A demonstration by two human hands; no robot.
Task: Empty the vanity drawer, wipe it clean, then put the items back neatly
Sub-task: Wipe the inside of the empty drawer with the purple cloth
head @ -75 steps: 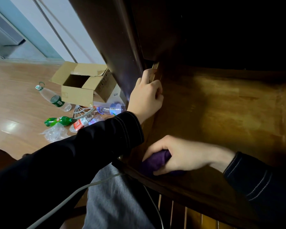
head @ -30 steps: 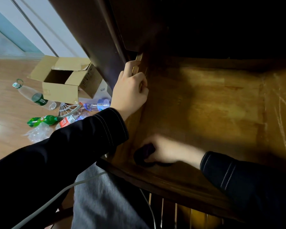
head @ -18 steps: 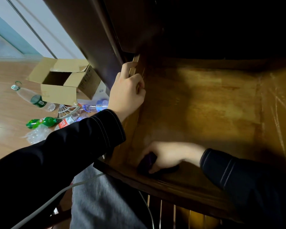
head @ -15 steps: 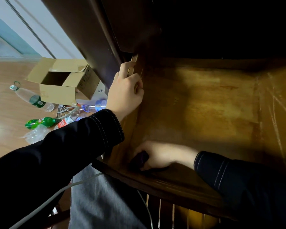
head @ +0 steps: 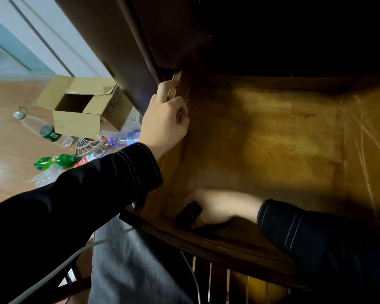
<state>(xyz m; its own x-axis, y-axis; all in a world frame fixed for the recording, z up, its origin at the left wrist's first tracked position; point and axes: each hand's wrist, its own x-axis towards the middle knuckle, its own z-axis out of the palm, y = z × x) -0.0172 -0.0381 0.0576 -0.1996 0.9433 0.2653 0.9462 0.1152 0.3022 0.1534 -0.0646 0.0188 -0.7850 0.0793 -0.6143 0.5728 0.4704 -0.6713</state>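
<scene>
**A:** ok so the drawer (head: 272, 139) is pulled right out, bare wood bottom showing.

**B:** what's on the floor (head: 9, 139) to the left?

**A:** an open cardboard box (head: 79, 106). Anyway, the left hand (head: 165, 123) has its fingers curled over the drawer's left wall. The right hand (head: 215, 207) is down in the near-left corner, fingers wrapped round a dark purple cloth (head: 190, 212) pressed against the drawer bottom.
</scene>
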